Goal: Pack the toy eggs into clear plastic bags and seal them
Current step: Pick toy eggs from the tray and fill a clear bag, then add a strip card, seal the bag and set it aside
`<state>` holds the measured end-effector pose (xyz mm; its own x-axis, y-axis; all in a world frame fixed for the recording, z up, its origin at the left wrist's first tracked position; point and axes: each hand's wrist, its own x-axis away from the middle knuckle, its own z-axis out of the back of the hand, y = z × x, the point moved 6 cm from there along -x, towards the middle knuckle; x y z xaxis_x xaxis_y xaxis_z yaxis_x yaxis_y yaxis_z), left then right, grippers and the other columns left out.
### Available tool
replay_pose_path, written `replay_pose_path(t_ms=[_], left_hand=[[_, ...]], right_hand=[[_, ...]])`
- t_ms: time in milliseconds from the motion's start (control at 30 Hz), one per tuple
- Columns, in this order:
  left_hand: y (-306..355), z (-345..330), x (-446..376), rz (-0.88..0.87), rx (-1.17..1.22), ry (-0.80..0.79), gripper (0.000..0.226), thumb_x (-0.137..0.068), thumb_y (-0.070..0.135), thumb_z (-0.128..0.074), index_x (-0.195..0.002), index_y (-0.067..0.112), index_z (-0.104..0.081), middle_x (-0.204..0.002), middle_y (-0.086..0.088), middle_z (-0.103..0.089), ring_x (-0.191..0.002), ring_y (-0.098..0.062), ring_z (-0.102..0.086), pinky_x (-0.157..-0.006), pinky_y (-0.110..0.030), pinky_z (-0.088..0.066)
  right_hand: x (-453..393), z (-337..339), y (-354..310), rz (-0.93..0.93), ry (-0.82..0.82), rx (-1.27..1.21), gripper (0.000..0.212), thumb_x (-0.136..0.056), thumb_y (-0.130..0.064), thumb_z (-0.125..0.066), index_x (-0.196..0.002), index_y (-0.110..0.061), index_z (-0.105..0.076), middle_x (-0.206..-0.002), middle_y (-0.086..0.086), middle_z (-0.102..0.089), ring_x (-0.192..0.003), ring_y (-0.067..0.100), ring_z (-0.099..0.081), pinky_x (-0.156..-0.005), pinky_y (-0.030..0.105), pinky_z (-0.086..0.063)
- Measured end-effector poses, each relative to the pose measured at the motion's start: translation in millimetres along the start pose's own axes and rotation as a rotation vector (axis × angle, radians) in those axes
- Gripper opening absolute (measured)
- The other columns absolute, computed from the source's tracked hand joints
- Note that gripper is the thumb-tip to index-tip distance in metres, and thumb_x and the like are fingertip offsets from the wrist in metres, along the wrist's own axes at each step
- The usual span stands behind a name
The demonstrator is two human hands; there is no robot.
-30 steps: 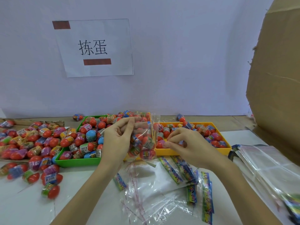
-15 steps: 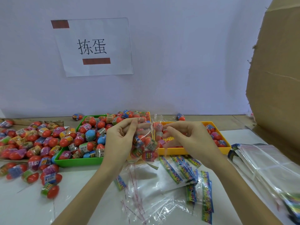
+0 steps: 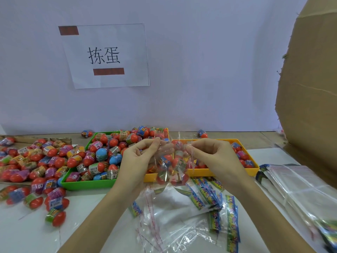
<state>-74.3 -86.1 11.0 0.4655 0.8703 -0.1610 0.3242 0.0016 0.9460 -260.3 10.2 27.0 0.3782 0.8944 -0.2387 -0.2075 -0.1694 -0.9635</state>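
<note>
A clear plastic bag (image 3: 172,168) with several red toy eggs in it hangs in front of the trays. My left hand (image 3: 138,157) pinches the bag's top edge on the left. My right hand (image 3: 215,157) pinches the same top edge on the right. Both hands are raised above the table, with the bag's mouth stretched between them. A green tray (image 3: 87,184) on the left is heaped with toy eggs. Behind my right hand, an orange tray (image 3: 253,168) holds more eggs.
Loose toy eggs (image 3: 36,161) lie spread over the table's left side. Empty clear bags (image 3: 164,221) and colourful paper strips (image 3: 215,199) lie in front of me. A stack of bags (image 3: 295,185) sits at the right. A large cardboard box (image 3: 310,88) stands at the far right.
My right hand has risen from the orange tray to the bag's top edge and now pinches it. My left hand has kept its hold on the bag.
</note>
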Motion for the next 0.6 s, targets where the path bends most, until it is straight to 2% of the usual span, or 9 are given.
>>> replay_pose_path(t_ms=[100,167,267,333,433,600], left_hand=[[-2,2,-1,0.075,0.118,0.005,0.024,-0.097,0.027,-0.070,-0.104,0.008,-0.082,-0.114,-0.015,-0.080,-0.106,-0.021,-0.079,-0.076,-0.018,-0.060],[-3,2,-3,0.089,0.141,0.002,0.024,-0.092,0.029,-0.073,-0.101,0.010,-0.085,-0.115,-0.013,-0.080,-0.108,-0.020,-0.078,-0.079,-0.019,-0.060],[-2,7,-5,0.079,0.122,0.025,0.026,-0.084,0.031,-0.079,-0.098,0.011,-0.086,-0.106,-0.011,-0.081,-0.096,-0.016,-0.078,-0.078,-0.019,-0.059],[-1,11,-6,0.055,0.077,0.026,0.031,-0.075,0.035,-0.083,-0.095,0.012,-0.087,-0.096,-0.011,-0.081,-0.086,-0.015,-0.076,-0.077,-0.020,-0.060],[3,16,-8,-0.008,-0.019,-0.011,0.033,-0.070,0.040,-0.084,-0.094,0.018,-0.088,-0.093,-0.012,-0.082,-0.083,-0.016,-0.077,-0.074,-0.020,-0.060],[14,24,-10,-0.127,-0.169,-0.096,0.030,-0.072,0.041,-0.088,-0.095,0.022,-0.088,-0.088,-0.014,-0.082,-0.080,-0.023,-0.079,-0.076,-0.025,-0.062]], right_hand=[[-2,1,2,-0.025,-0.015,0.007,0.009,-0.090,-0.030,-0.080,-0.095,-0.023,-0.084,-0.092,0.000,-0.081,-0.091,0.014,-0.076,-0.080,0.022,-0.060],[-3,3,3,-0.037,-0.024,0.008,0.011,-0.090,-0.033,-0.079,-0.098,-0.027,-0.084,-0.095,0.001,-0.081,-0.095,0.017,-0.076,-0.085,0.027,-0.061],[-4,6,4,-0.055,-0.037,-0.052,0.016,-0.087,-0.038,-0.079,-0.100,-0.032,-0.084,-0.098,0.002,-0.081,-0.096,0.017,-0.077,-0.079,0.023,-0.061],[-5,8,6,-0.078,-0.043,-0.119,0.018,-0.086,-0.036,-0.080,-0.103,-0.029,-0.084,-0.098,0.005,-0.081,-0.094,0.019,-0.078,-0.080,0.023,-0.061],[-7,7,7,-0.099,-0.077,-0.209,0.020,-0.088,-0.029,-0.079,-0.106,-0.023,-0.084,-0.093,0.009,-0.080,-0.087,0.017,-0.075,-0.081,0.023,-0.060],[-8,5,6,-0.139,-0.120,-0.360,0.023,-0.088,-0.020,-0.077,-0.109,-0.014,-0.083,-0.113,0.008,-0.080,-0.096,0.013,-0.077,-0.085,0.022,-0.060]])
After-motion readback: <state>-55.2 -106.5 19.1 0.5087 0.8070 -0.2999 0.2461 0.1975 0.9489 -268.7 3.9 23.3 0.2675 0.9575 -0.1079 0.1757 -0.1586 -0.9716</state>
